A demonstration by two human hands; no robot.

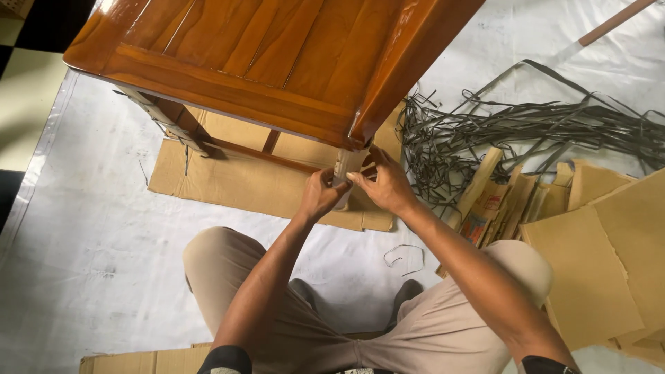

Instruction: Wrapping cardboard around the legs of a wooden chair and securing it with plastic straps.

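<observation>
Bent knees in beige trousers filled the near side of the view, the person seated on a white floor sheet. Both forearms reached forward to the near corner of a glossy, orange-brown wooden furniture piece, panelled and varnished, with reflections along its frame. It stood on a flat cardboard sheet spread over the floor sheet. At that corner a pale cardboard strip was wrapped round the wooden leg. The left hand had its grip closed on the strip from the left, fingers pinching it; the right hand pressed and pinched the same strip from the right, thumb and fingers closed on it. Another leg toward the far left also bore a pale wrapping.

To the right lay a tangle of dark straps, and nearer, stacked cardboard pieces, crowding that side. Open white sheet lay to the left of the knees.
</observation>
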